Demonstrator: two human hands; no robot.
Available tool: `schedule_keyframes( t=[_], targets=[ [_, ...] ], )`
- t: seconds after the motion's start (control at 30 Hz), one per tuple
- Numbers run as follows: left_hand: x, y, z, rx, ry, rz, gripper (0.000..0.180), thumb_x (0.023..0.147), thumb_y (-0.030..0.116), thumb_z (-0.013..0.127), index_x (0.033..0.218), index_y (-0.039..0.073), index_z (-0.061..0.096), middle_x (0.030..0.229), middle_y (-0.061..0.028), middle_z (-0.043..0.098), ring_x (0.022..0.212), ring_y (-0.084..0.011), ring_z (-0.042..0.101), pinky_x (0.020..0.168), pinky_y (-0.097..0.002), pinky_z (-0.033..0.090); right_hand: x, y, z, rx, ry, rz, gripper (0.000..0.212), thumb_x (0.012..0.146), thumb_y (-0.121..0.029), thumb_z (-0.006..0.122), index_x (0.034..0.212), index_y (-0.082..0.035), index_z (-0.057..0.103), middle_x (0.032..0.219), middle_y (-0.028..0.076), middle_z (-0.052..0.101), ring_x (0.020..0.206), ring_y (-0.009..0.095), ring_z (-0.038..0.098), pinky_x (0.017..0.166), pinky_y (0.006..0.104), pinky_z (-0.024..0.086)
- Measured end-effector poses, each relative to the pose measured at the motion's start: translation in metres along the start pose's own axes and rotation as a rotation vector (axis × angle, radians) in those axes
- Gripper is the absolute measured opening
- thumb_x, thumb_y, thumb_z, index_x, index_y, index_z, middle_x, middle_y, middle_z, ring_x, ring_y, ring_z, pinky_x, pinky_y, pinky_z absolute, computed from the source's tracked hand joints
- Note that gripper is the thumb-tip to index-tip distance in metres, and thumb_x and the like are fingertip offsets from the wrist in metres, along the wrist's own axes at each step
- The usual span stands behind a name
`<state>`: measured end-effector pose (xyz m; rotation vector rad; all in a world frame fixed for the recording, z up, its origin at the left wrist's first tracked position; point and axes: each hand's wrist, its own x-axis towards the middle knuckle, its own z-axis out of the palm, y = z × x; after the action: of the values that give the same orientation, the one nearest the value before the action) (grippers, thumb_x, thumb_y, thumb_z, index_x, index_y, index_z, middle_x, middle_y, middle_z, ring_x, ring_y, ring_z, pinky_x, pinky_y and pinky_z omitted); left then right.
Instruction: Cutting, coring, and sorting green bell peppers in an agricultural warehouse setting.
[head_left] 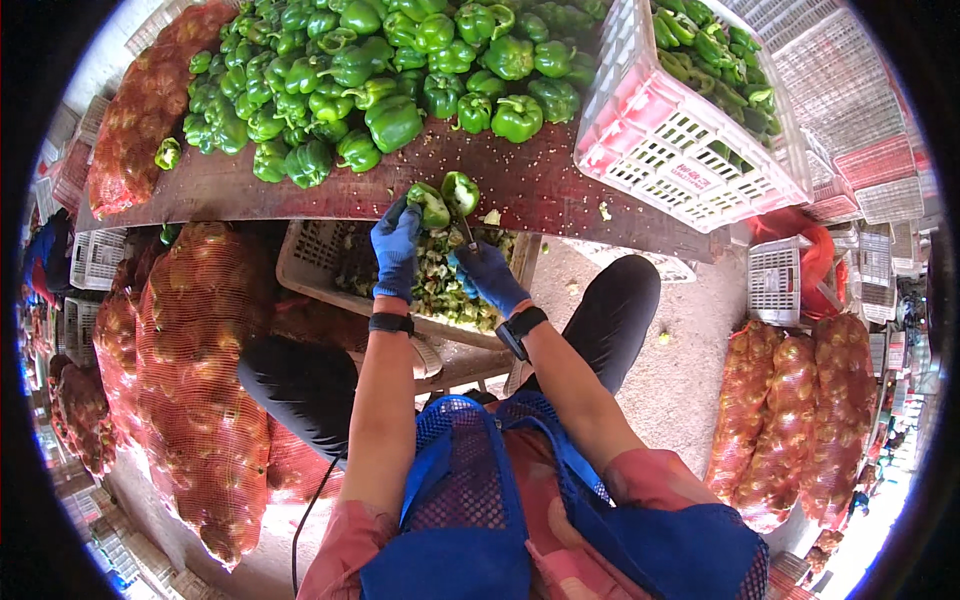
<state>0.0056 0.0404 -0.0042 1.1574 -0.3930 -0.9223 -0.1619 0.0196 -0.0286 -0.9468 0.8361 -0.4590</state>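
Note:
My left hand (396, 252), in a blue glove, is closed on a green bell pepper (428, 207) that is split open, its pale inside showing. The other half of the pepper (461, 192) stands beside it at the tip of a knife (465, 230). Gloved in blue too, my right hand (489, 274) is closed round the knife's handle, which its fingers mostly hide. Both hands are above a plastic crate (300, 262) holding pepper cores and scraps (445, 275). Beyond them, a heap of whole green bell peppers (390, 122) covers the far part of the table.
A white and pink crate (690, 150) of cut green peppers rests on the table (330, 195) at the right. Filled red mesh sacks (205, 390) stand at my left, and more mesh sacks (790, 415) are on the right. Stacked crates (840, 85) line the far right.

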Motion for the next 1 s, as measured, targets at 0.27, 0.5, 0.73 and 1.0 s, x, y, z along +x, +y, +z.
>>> schedule_keyframes(
  t=[0.27,0.5,0.73,1.0],
  targets=[
    [-0.002,-0.025,-0.011,-0.289,-0.078,0.028,0.035,0.091,0.010,0.046,0.124,-0.002,0.053,0.117,-0.0104,0.058,0.104,-0.0210,0.059,0.090,-0.0327,0.048,-0.015,-0.048,-0.019,0.070,-0.010,0.030,0.031,0.092,-0.034,0.055,0.094,-0.004,0.062,0.062,-0.001,0.054,0.040,0.006,0.043,0.035,0.0207,0.032],
    [-0.020,-0.030,0.001,-0.283,-0.100,0.034,0.037,0.090,0.003,0.044,0.126,-0.003,0.050,0.120,-0.0116,0.057,0.104,-0.0198,0.058,0.092,-0.0314,0.047,-0.004,-0.084,0.029,-0.392,0.184,-0.551,0.024,0.084,-0.021,0.064,0.100,-0.003,0.062,0.073,0.010,0.064,0.054,0.020,0.062,0.051,0.0324,0.050],
    [-0.026,-0.044,0.000,-0.403,-0.103,0.071,0.038,0.088,-0.004,0.045,0.126,-0.002,0.052,0.123,-0.0104,0.057,0.107,-0.0192,0.057,0.093,-0.0303,0.045,-0.008,-0.065,0.044,-0.784,0.353,-0.596,0.023,0.077,-0.021,0.066,0.093,-0.005,0.062,0.079,0.015,0.064,0.075,0.035,0.063,0.064,0.0401,0.049],
    [-0.061,-0.005,0.017,0.084,-0.284,0.242,0.034,0.096,0.013,0.044,0.127,0.001,0.051,0.120,-0.0105,0.059,0.109,-0.0182,0.054,0.096,-0.0334,0.042,-0.041,-0.050,0.030,0.167,0.086,-0.278,0.020,0.085,-0.013,0.063,0.104,-0.007,0.057,0.075,-0.002,0.057,0.052,0.005,0.050,0.043,0.0214,0.043]
  ],
)
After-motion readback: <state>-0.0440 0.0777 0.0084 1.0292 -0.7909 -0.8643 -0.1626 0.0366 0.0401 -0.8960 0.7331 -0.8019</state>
